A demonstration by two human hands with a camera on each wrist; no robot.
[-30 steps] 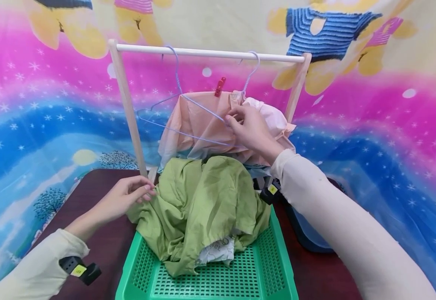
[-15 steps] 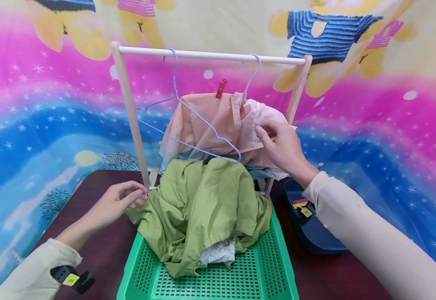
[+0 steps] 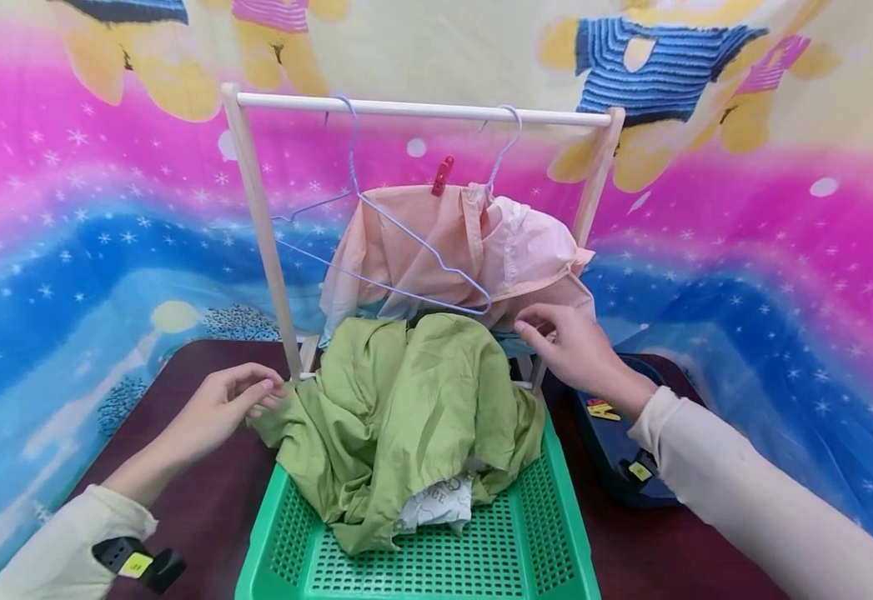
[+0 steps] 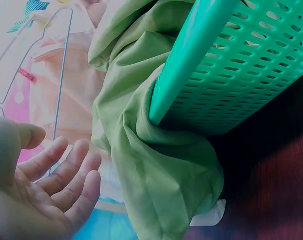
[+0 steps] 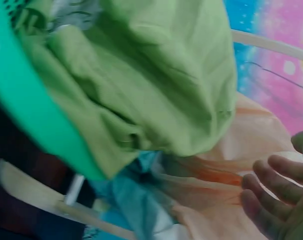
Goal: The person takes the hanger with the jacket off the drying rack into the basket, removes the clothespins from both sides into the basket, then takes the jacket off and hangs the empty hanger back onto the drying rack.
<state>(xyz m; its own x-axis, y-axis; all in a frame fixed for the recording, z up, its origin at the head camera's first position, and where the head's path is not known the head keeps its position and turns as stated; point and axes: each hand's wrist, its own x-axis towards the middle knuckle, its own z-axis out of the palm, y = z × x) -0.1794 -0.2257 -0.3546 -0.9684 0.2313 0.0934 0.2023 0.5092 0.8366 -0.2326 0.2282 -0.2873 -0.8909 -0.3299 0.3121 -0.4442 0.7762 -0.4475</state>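
In the head view my left hand (image 3: 214, 417) hovers with loosely bent fingers just left of a crumpled green garment (image 3: 421, 417). The left wrist view shows that palm holding nothing. My right hand (image 3: 579, 350) floats in front of the lower right of a peach-pink garment (image 3: 421, 225), its fingers relaxed and free of anything. A bare lilac wire hanger (image 3: 424, 246) hangs from the rack's rail (image 3: 421, 108), left of my right hand. Behind it, the peach-pink garment hangs from a second hanger (image 3: 504, 150), with a red clothespin (image 3: 443, 177) at its top.
The green garment is heaped in a green perforated basket (image 3: 574, 533), over a white printed cloth (image 3: 436, 504). The wooden rack's left post (image 3: 259, 225) and right post (image 3: 599, 171) stand behind. On the dark table (image 3: 188, 508), a navy tray (image 3: 616, 458) holds clothespins (image 3: 601, 409).
My right hand has let go of the bare hanger and moved right, then down. The hanger's right end now hangs free. My left hand has drawn slightly left, away from the green garment.
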